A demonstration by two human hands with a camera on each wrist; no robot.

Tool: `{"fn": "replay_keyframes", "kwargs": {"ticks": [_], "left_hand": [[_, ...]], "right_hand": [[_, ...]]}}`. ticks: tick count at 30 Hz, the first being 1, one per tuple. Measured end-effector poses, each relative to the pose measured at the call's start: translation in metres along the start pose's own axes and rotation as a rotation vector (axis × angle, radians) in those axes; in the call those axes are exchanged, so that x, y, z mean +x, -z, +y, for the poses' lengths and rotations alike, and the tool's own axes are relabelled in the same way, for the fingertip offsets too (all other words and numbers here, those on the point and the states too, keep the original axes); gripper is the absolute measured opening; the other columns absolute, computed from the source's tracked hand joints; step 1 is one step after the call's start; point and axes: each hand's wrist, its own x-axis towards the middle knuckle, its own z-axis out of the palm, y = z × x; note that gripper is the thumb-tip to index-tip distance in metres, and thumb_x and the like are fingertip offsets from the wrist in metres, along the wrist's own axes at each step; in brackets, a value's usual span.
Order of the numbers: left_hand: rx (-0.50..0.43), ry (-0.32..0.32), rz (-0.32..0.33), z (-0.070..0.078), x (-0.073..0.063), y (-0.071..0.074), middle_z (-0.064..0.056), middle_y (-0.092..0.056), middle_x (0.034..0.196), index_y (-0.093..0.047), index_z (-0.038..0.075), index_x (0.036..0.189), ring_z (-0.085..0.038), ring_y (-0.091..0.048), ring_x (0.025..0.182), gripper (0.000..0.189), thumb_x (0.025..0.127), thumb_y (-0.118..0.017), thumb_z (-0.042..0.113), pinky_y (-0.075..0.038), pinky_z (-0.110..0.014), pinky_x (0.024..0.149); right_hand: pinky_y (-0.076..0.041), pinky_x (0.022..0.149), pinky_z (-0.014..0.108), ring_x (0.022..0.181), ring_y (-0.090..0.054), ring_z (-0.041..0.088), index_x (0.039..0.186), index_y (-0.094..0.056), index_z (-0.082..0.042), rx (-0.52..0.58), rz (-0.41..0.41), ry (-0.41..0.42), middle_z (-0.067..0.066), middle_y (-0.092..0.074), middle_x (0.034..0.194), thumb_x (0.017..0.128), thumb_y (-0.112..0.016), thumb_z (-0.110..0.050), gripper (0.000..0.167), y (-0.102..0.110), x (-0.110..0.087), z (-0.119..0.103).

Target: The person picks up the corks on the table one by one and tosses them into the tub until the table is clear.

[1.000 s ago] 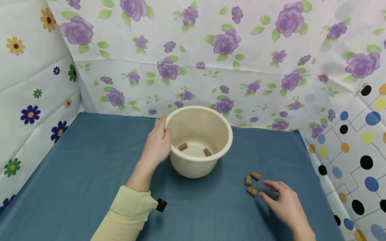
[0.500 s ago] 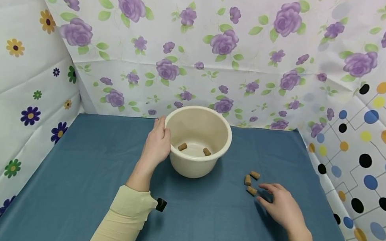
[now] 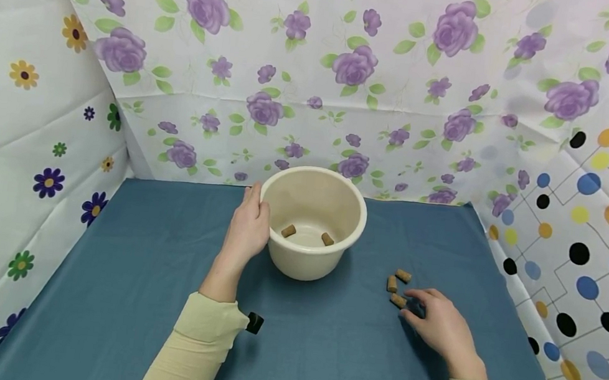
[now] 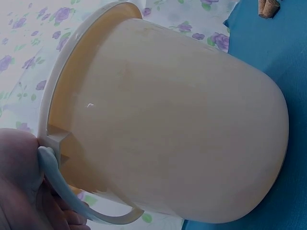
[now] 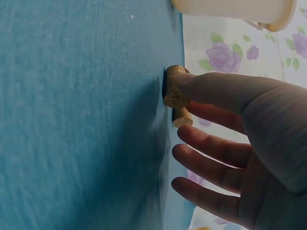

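My left hand (image 3: 246, 230) grips the left rim of a cream plastic bucket (image 3: 304, 266), which tilts so its mouth faces me. In the left wrist view, fingers curl by the rim beside the bucket's pale handle (image 4: 72, 196). Inside lie two corks, one on the left (image 3: 288, 231) and one on the right (image 3: 327, 239). On the cloth are three more: the near cork (image 3: 398, 301), a middle cork (image 3: 392, 283) and a far cork (image 3: 403, 276). My right hand (image 3: 443, 328) reaches to the near cork, thumb and forefinger spread around its end. In the right wrist view the thumb overlaps that cork (image 5: 173, 96); the other fingers stay loose.
A blue cloth (image 3: 319, 355) covers the table. Behind it hangs a white sheet with purple roses (image 3: 355, 67). Patterned sheets flank both sides, flowered on the left (image 3: 9, 112) and dotted on the right (image 3: 600, 267). Black straps (image 3: 254, 323) show at both cuffs.
My right hand has moved slightly left, bringing thumb and forefinger closer around the near cork. The left hand and bucket stay where they were.
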Motion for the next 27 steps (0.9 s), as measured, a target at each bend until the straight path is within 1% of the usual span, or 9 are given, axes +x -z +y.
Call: {"fn": "replay_keyframes", "kwargs": {"ticks": [5, 16, 20, 27], "left_hand": [[0.005, -0.010, 0.001, -0.0005, 0.0005, -0.0001, -0.015, -0.014, 0.177, -0.016, 0.004, 0.171, -0.027, -0.005, 0.164, 0.061, 0.117, -0.029, 0.028, -0.011, -0.050, 0.131], [0.009, -0.006, 0.011, -0.0015, 0.0006, -0.0004, -0.015, -0.015, 0.177, -0.017, 0.005, 0.172, -0.029, -0.007, 0.165, 0.061, 0.116, -0.030, 0.027, -0.012, -0.050, 0.131], [0.001, -0.004, 0.007, -0.0016, 0.0010, -0.0009, -0.015, -0.015, 0.177, -0.017, 0.005, 0.171, -0.027, -0.006, 0.164, 0.061, 0.117, -0.030, 0.028, -0.011, -0.049, 0.132], [0.000, -0.017, 0.004, -0.0022, 0.0010, -0.0007, -0.016, -0.015, 0.177, -0.017, 0.003, 0.171, -0.028, -0.005, 0.164, 0.061, 0.117, -0.029, 0.026, -0.011, -0.050, 0.131]], "right_hand": [[-0.058, 0.081, 0.059, 0.109, -0.069, 0.041, 0.133, -0.075, -0.012, -0.026, -0.005, -0.012, 0.023, -0.066, 0.132, 0.095, -0.084, -0.030, 0.043, -0.0014, 0.0017, -0.0030], [-0.058, 0.082, 0.059, 0.108, -0.070, 0.040, 0.127, -0.078, -0.011, -0.017, 0.002, -0.012, 0.022, -0.068, 0.130, 0.095, -0.083, -0.026, 0.035, -0.0046, 0.0032, -0.0071], [-0.059, 0.082, 0.058, 0.107, -0.070, 0.039, 0.126, -0.078, -0.011, -0.013, 0.008, -0.014, 0.020, -0.069, 0.128, 0.096, -0.083, -0.024, 0.033, -0.0046, 0.0034, -0.0073], [-0.059, 0.082, 0.058, 0.106, -0.070, 0.039, 0.124, -0.078, -0.010, -0.014, 0.014, -0.007, 0.020, -0.070, 0.125, 0.097, -0.082, -0.021, 0.030, -0.0043, 0.0031, -0.0071]]}}
